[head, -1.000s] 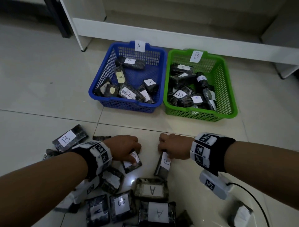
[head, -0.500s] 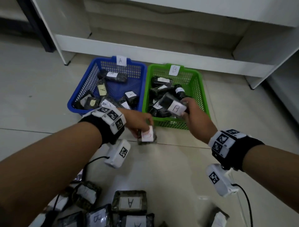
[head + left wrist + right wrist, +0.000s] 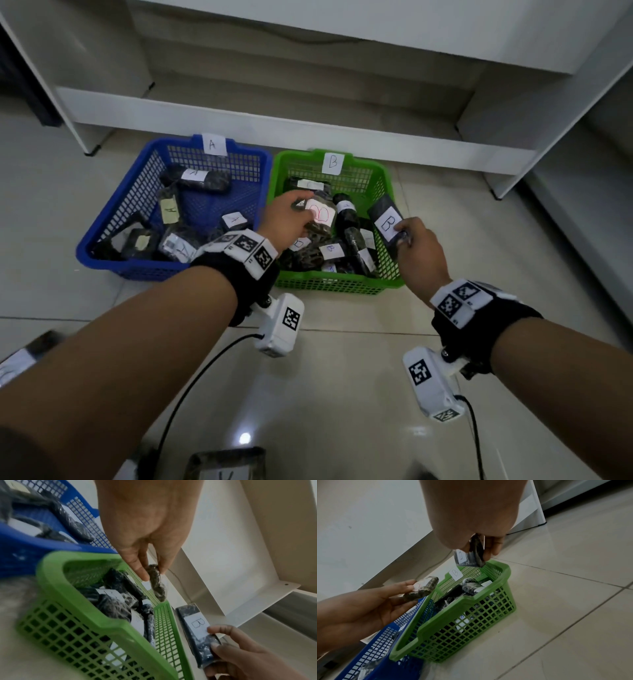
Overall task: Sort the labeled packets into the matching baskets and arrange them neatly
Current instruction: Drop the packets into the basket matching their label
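Note:
A blue basket [image 3: 102, 255] tagged A and a green basket [image 3: 342, 284] tagged B stand side by side on the tiled floor, both holding several dark labeled packets. My left hand [image 3: 289, 219] pinches a mottled packet with a red B label [image 3: 320, 217] above the green basket's left half. My right hand [image 3: 416, 245] grips a dark packet labeled B [image 3: 387, 219] over the green basket's right rim. In the left wrist view the mottled packet [image 3: 156, 582] hangs from my fingertips [image 3: 142, 573] over the green basket [image 3: 82, 608]. The right wrist view shows the dark packet [image 3: 469, 557] above the green basket [image 3: 488, 592].
White shelving [image 3: 308, 133] runs just behind the baskets, with an upright panel [image 3: 534, 137] at the right. An A-labeled packet [image 3: 226, 467] lies on the floor at the bottom edge, another label [image 3: 13, 365] at the left edge. Cables trail from both wrist cameras.
Both hands lifted packets from the floor pile and carried them forward. The left hand moved from beside the blue basket to over the green one; the right moved to its right rim.

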Demonstrator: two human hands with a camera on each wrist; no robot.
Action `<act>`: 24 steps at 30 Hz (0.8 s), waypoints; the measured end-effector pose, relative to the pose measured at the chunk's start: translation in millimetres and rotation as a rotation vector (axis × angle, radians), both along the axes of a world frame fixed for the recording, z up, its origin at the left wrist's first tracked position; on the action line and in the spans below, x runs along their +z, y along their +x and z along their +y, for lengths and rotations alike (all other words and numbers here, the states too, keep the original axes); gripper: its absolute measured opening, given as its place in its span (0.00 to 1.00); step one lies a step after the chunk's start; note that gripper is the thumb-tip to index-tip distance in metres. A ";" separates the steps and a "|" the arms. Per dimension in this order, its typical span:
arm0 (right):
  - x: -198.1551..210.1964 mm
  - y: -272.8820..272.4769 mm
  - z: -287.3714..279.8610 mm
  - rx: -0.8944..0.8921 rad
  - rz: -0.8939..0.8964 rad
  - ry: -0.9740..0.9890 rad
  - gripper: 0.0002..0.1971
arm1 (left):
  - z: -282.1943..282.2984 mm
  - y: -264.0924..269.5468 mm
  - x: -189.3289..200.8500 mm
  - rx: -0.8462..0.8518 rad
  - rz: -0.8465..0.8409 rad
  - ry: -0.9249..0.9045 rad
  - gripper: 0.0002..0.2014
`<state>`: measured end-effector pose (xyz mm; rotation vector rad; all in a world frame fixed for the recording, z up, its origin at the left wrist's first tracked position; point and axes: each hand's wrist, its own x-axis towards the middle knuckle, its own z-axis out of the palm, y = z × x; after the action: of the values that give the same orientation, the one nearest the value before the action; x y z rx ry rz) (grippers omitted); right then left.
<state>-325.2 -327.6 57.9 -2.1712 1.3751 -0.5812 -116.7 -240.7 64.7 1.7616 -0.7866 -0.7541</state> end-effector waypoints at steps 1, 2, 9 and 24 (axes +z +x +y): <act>-0.8 1.4 -1.9 0.002 0.007 0.011 0.13 | -7.7 -3.1 -3.9 0.019 -0.005 -0.003 0.17; -2.1 3.0 -2.3 0.006 0.024 0.011 0.13 | -13.4 -5.1 -7.3 0.037 -0.007 -0.002 0.17; -17.3 7.0 -11.0 0.012 0.028 0.065 0.16 | -51.2 -8.2 -34.5 -0.031 -0.185 0.119 0.26; -30.9 20.7 -15.7 0.053 0.576 -0.323 0.15 | -62.2 -7.0 -54.3 -0.332 -0.723 0.696 0.32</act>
<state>-304.4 -343.3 26.9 -2.7732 1.5781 -0.1600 -123.8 -302.9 10.4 2.6346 -1.4441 -0.6379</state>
